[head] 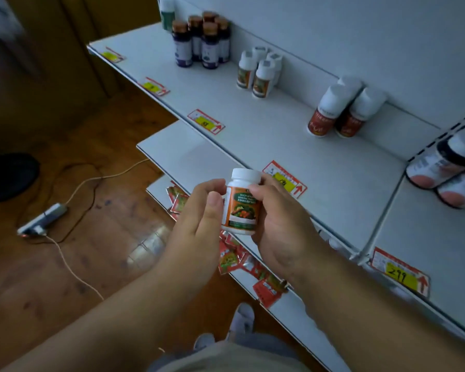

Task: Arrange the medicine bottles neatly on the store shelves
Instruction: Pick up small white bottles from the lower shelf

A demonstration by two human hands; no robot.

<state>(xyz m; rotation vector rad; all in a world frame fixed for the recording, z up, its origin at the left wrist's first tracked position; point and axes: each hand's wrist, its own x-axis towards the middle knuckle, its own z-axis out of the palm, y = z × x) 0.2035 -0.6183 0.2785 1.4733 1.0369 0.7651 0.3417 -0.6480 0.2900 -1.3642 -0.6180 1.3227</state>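
Head view. The right hand (275, 226) grips a white-capped bottle with an orange label (241, 204), fingers curled round its right side and thumb across the label; the bottle is upright, tilted slightly, held in the air in front of the top shelf (320, 162) and above the lower shelves. The left hand (199, 224) is at the bottle's left side, fingertips touching near the cap, thumb extended and not wrapped round it.

On the top shelf, left to right: a cluster of dark bottles with brown caps (202, 42), a group of four small white bottles with orange labels (259, 72) matching the held one, and three white bottles with red labels (341, 111) against the back panel. Price tags (285, 181) line the shelf's front edge. Red sachets (230, 257) lie on a lower shelf. A power strip (42, 220) with cables lies on the wooden floor.
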